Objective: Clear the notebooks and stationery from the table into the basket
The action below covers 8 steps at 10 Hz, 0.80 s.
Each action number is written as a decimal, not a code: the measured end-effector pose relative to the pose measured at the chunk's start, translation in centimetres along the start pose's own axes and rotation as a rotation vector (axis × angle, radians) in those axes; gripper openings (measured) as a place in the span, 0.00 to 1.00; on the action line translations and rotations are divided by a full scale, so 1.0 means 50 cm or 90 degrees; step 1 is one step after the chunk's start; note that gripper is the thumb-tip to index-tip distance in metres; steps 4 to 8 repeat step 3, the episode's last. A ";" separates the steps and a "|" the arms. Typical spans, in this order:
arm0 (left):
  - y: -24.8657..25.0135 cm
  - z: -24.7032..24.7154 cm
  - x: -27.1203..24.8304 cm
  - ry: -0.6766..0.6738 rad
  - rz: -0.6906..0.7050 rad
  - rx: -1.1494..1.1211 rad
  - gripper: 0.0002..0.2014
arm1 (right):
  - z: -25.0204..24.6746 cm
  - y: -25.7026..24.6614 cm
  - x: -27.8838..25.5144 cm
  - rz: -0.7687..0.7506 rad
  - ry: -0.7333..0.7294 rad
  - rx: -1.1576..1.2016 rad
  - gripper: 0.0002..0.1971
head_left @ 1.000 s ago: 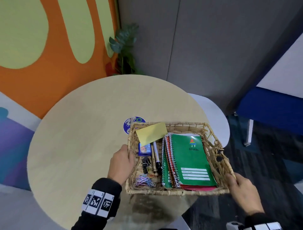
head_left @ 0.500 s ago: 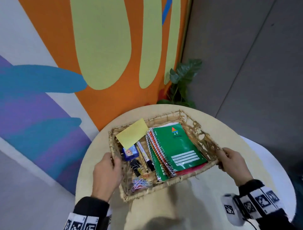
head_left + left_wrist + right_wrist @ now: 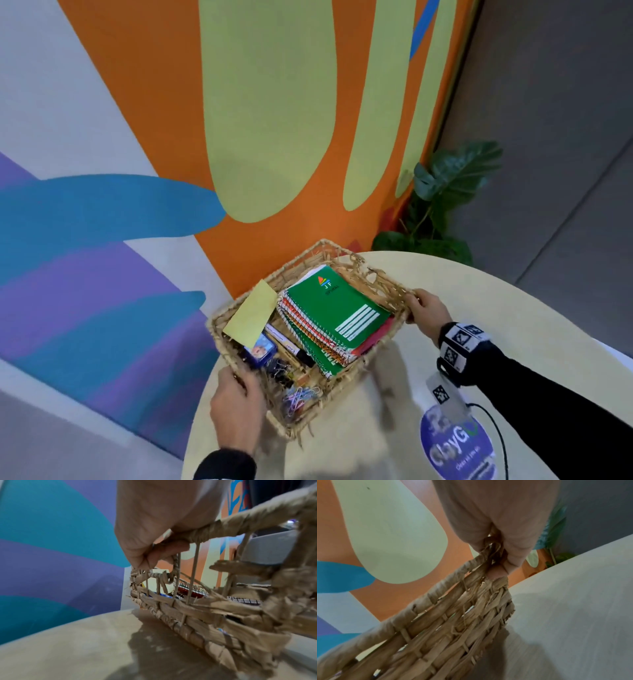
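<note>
A woven straw basket (image 3: 383, 286) hangs above the round table's left edge, held by both hands. My left hand (image 3: 236, 407) grips its near left rim (image 3: 204, 532), fingers curled through the weave. My right hand (image 3: 428, 310) grips the right rim (image 3: 471, 566). Inside lie a green spiral notebook (image 3: 334, 308) on a stack of notebooks, a yellow sticky pad (image 3: 251, 317), a small blue box (image 3: 262, 351), a marker (image 3: 291, 349), black binder clips (image 3: 279, 371) and coloured paper clips (image 3: 299, 397).
The pale round table (image 3: 513, 342) carries a blue round sticker (image 3: 457, 445) at the front right. A painted wall (image 3: 239, 120) stands close behind the basket. A potted plant (image 3: 442, 202) is in the corner beyond the table.
Both hands have carried the basket leftward and up from the table's right side to its left edge near the wall. The view has swung left. Both grips are unchanged.
</note>
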<state>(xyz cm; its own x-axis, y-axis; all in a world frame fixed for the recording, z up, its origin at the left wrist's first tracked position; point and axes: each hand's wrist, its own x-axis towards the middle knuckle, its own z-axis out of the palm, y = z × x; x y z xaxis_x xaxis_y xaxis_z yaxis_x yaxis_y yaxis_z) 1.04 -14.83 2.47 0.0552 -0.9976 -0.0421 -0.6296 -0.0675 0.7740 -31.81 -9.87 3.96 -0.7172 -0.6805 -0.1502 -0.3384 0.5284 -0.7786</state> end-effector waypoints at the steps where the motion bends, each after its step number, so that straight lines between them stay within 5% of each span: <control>1: -0.023 0.020 0.013 -0.008 -0.034 -0.001 0.09 | 0.031 -0.001 0.034 0.002 -0.018 -0.032 0.13; 3: -0.016 0.013 0.015 -0.085 -0.044 0.010 0.14 | 0.038 -0.010 0.059 0.087 -0.081 -0.092 0.19; 8: -0.016 0.013 0.015 -0.085 -0.044 0.010 0.14 | 0.038 -0.010 0.059 0.087 -0.081 -0.092 0.19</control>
